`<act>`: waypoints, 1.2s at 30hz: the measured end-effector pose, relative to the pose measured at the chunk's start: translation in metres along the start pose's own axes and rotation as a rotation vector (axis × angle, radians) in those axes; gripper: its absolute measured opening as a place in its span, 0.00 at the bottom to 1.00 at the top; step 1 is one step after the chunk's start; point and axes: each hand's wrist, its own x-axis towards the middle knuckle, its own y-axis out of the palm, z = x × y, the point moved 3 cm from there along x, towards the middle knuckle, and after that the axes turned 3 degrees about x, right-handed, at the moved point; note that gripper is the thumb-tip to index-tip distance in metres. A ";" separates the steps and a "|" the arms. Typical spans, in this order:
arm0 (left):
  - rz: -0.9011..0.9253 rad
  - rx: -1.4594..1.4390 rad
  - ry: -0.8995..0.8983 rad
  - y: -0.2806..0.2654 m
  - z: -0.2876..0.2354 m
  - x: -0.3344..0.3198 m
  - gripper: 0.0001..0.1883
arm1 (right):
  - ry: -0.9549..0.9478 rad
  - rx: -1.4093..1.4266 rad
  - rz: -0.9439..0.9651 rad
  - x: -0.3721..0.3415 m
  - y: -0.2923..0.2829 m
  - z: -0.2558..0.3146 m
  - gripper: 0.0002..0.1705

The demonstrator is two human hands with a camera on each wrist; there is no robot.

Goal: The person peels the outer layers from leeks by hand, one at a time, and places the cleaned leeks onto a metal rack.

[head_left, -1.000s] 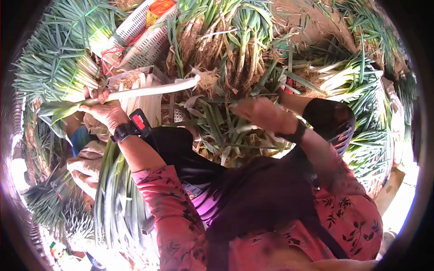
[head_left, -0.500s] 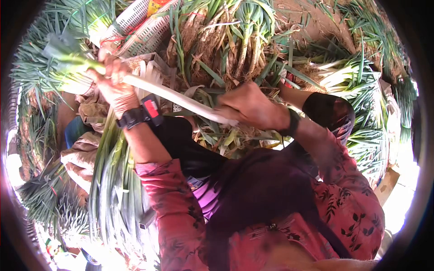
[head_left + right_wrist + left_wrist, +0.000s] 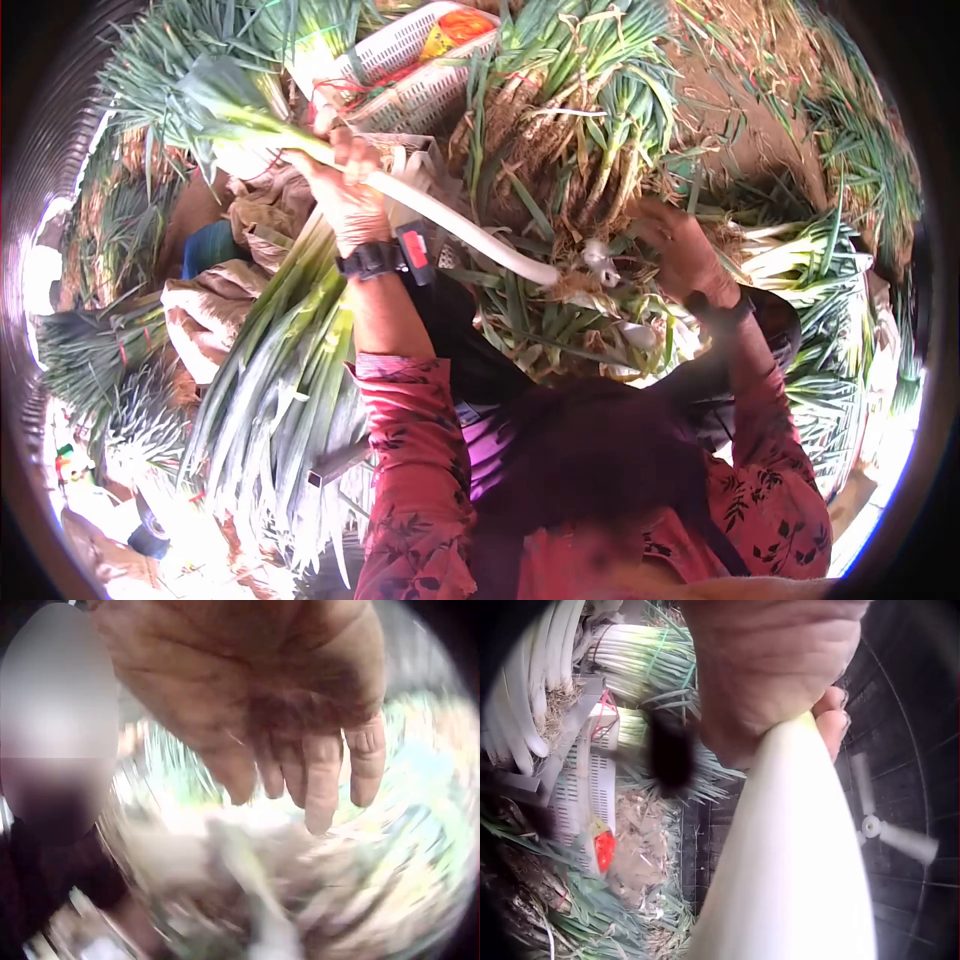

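In the head view my left hand grips a long green onion near where the white shaft turns green. Its leaves point up and left; the smooth white end slants down toward the middle. The left wrist view shows the thick white shaft running out from the curled left fingers. My right hand hovers to the right of that white end, apart from it. In the right wrist view the fingers hang loosely extended and hold nothing. Between right hand and shaft, a pale scrap shows over the leaf litter.
Stripped leaves heap between the knees. Unpeeled onions with dirty roots stand ahead, beside a white plastic basket. Long onions lie left of the left forearm. Tied bundles lie at far left, with more onions at right.
The onion swung from nearly level to slanting down rightward. Half a second ago my right hand held its white end; now it has let go and moved right. The head view has shifted.
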 end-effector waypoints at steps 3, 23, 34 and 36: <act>-0.162 0.084 -0.013 0.018 0.016 -0.010 0.32 | -0.257 -0.043 0.150 0.016 0.065 0.074 0.22; -1.069 1.633 0.470 0.025 -0.202 -0.165 0.20 | -1.031 -0.315 0.470 0.202 0.324 0.156 0.03; -0.792 2.168 -0.383 -0.003 -0.171 -0.166 0.17 | -1.103 -0.577 0.658 0.314 0.401 0.051 0.08; -0.592 2.365 -0.680 -0.025 -0.165 -0.169 0.20 | -0.919 -0.740 0.547 0.340 0.398 0.038 0.06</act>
